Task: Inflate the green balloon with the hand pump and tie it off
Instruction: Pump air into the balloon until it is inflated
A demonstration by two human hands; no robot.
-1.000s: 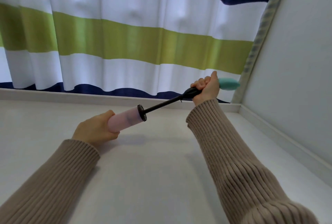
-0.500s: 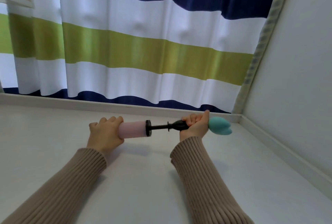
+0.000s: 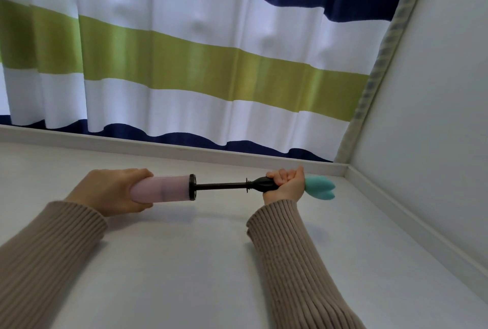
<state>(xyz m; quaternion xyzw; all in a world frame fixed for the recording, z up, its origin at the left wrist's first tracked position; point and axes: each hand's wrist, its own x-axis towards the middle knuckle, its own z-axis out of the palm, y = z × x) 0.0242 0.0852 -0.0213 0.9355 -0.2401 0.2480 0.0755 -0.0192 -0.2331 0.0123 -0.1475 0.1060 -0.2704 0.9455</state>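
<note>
The hand pump lies nearly level just above the white table. My left hand (image 3: 113, 191) is closed around its pink barrel (image 3: 163, 190). A black rod (image 3: 220, 186) runs right from the barrel's black collar to the black nozzle end, which my right hand (image 3: 286, 184) grips in a fist. The green balloon (image 3: 320, 188), small, teal-green and creased into lobes, sticks out to the right of that fist; its neck is hidden inside my fingers.
The white table (image 3: 211, 262) has a raised rim along the back and right. A curtain (image 3: 198, 64) striped white, green and navy hangs behind it. A plain wall (image 3: 435, 117) closes the right side.
The pump has come down from a tilted position to level. The rod shortened half a second ago and now shows longer again. The balloon looks slightly fuller.
</note>
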